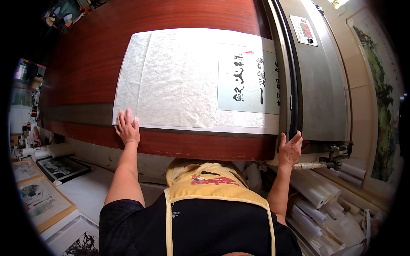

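A large white sheet of paper (171, 81) lies on the red wooden table with its right end at the edge of a grey machine (322, 89). Near its right end is a pale blue calligraphy piece (228, 91) with black brush characters and a red seal; part of it is hidden by the machine. My left hand (128, 130) lies flat, fingers stretched, on the sheet's near left corner. At the near end of the machine's dark front bar (291, 85), my right hand (290, 151) rests with thumb and forefinger apart; its other fingers are partly hidden.
The table (85, 64) has a grey strip (77, 113) along its near left. A small control panel (303, 30) sits on the machine. Paper rolls (311, 192) are stacked below right. Framed pictures (47, 194) lie at lower left, and a painted scroll (380, 98) hangs at right.
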Demonstrator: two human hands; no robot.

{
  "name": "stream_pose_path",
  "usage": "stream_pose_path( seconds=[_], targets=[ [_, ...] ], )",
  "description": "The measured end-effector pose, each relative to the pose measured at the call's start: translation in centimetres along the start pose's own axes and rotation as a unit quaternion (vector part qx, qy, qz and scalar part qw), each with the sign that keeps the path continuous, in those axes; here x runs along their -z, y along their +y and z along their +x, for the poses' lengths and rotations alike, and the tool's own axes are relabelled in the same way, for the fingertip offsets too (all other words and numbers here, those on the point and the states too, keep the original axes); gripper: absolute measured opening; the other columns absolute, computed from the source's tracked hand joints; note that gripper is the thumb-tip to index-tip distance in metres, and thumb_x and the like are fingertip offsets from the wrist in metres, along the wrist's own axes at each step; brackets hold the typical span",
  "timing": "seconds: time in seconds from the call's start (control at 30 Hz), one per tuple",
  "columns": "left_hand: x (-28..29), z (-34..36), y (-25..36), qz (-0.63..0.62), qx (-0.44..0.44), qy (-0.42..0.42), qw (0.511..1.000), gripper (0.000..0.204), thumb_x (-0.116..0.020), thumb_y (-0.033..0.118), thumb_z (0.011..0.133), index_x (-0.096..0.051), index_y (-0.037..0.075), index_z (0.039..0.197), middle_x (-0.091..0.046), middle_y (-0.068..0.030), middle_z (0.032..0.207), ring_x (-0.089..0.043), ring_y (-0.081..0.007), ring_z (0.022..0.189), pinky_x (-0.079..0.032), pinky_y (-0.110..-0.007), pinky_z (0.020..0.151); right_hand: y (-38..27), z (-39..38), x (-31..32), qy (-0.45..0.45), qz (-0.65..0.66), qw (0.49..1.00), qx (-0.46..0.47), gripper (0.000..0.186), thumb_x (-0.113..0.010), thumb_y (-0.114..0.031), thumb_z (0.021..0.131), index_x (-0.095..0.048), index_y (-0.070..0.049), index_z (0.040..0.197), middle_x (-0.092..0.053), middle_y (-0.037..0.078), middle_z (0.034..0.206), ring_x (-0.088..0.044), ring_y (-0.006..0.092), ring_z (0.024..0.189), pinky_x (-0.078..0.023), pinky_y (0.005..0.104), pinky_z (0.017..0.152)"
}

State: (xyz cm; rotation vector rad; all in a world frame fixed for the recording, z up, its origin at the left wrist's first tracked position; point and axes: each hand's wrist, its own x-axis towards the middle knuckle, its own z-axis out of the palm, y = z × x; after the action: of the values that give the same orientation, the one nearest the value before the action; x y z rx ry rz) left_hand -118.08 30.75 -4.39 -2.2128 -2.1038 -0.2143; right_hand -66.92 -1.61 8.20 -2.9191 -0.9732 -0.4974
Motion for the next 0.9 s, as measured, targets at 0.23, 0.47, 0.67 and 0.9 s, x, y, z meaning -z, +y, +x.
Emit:
stream_pose_path(
  seconds=[0.23,0.47,0.67,0.9],
  targets=[
    [0.0,0.2,-0.2,-0.008,-0.004,0.002,1.0,0.056,-0.05,0.04,0.101,-0.035,0.036,0.155,-0.03,-0.0024,0.163,-0.027,-0.0258,0.15,-0.02,-0.06,0.118,-0.2,-0.2,0.1,-0.008,0.01,1.0,-0.006,0.062,-0.067,-0.044,0.093,-0.04,-0.005,0.134,-0.054,0.018,0.111,-0.061,0.0378,0.102,-0.054,0.046,0.083],
    [-0.4,0.2,-0.5,0.011,-0.003,-0.006,1.0,0.056,-0.049,0.041,0.101,-0.035,0.035,0.155,-0.028,-0.0017,0.164,-0.025,-0.027,0.151,-0.019,-0.061,0.118,-0.4,0.3,0.7,-0.066,0.069,0.991,-0.095,0.067,-0.068,-0.047,0.092,-0.034,-0.006,0.133,-0.059,0.024,0.112,-0.062,0.0445,0.102,-0.051,0.0517,0.085],
    [-0.6,0.3,-0.3,0.014,-0.005,-0.013,1.0,0.056,-0.046,0.044,0.102,-0.034,0.034,0.156,-0.027,-0.0017,0.164,-0.024,-0.028,0.151,-0.02,-0.061,0.117,1.4,1.9,2.8,-0.063,0.178,0.964,-0.189,0.066,-0.06,-0.063,0.092,-0.038,-0.008,0.121,-0.067,0.027,0.093,-0.064,0.0504,0.094,-0.049,0.0528,0.085],
    [-0.9,0.3,-0.7,0.031,-0.005,-0.009,0.999,0.055,-0.043,0.045,0.104,-0.033,0.034,0.157,-0.026,-0.0002,0.165,-0.024,-0.0263,0.152,-0.02,-0.06,0.118,4.6,7.4,16.4,0.113,0.008,0.982,-0.151,0.065,-0.053,-0.068,0.093,-0.045,-0.012,0.124,-0.07,0.02,0.102,-0.069,0.0446,0.091,-0.053,0.0529,0.073]
  ],
)
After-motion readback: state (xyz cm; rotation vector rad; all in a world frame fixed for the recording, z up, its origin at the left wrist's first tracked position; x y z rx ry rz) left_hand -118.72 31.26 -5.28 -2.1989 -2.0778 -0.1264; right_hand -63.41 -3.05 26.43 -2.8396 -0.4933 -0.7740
